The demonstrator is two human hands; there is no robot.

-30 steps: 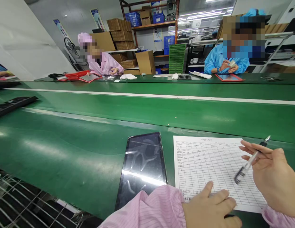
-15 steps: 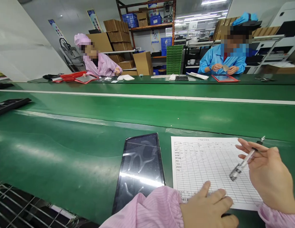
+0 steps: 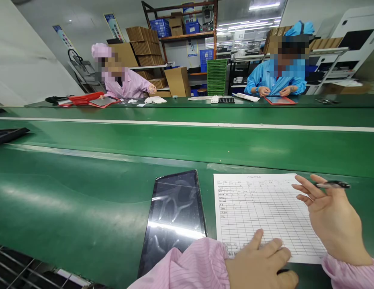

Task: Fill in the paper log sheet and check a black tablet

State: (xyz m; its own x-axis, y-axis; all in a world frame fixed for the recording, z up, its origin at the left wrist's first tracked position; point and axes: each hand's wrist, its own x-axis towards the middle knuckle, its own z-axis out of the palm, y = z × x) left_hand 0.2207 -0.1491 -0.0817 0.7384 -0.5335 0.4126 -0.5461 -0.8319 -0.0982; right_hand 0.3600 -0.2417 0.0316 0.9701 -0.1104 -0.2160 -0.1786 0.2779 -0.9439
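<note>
My left hand (image 3: 263,261) lies with its fingers apart on the lower edge of a printed form (image 3: 253,216). The form is a white sheet with a ruled grid and some handwriting near its top. Above the sheet's right side, my right hand (image 3: 331,216) is raised, palm turned up. A pen (image 3: 333,184) lies nearly level between its thumb and index finger. Left of the form rests a tablet (image 3: 176,212) with a dark, glossy screen, its lower right corner hidden by my pink sleeve (image 3: 187,265). A small dark spot shows by my left thumb, too hidden to name.
A long green worktop (image 3: 84,200) with a white strip (image 3: 174,123) runs across. A black tray-like object (image 3: 9,135) is at far left, a wire rack (image 3: 24,269) at lower left. Across sit a person in pink (image 3: 123,82) and one in blue (image 3: 262,78), near a red-edged tablet (image 3: 280,100).
The pen has swung from a steep slant to nearly level in my right hand. My left hand stays on the form. The person in blue has lowered their hands to the red-edged tablet.
</note>
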